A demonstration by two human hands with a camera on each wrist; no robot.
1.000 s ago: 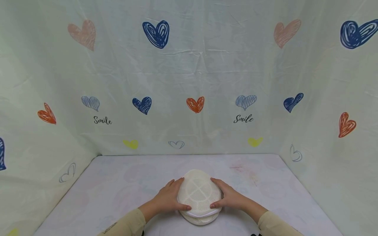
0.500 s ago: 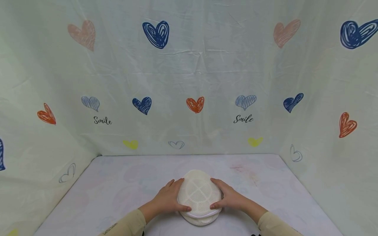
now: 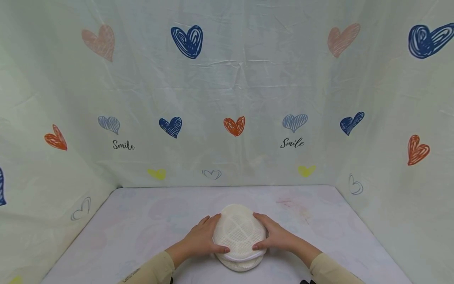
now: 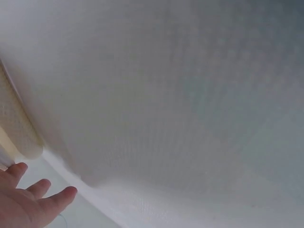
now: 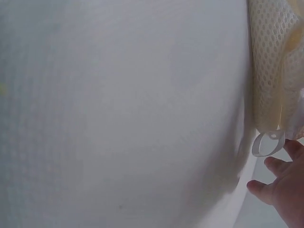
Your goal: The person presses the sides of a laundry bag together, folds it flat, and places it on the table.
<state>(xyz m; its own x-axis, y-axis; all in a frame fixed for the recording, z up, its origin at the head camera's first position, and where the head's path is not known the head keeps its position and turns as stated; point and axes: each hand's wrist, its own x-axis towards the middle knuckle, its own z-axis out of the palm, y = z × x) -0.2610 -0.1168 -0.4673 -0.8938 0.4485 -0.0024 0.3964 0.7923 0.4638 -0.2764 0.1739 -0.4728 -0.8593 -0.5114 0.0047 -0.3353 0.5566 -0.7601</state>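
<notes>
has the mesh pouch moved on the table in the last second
No. The mesh pouch lies at the same spot between the left hand and right hand, just as far from the table's back edge.

The head camera is looking forward and down from above both hands, taking in the whole table (image 3: 142, 221). Each wrist camera is sitting very close behind its own fingertips, facing the cloth surface. All three are sharing the mesh pouch (image 3: 239, 236) between the hands.
</notes>
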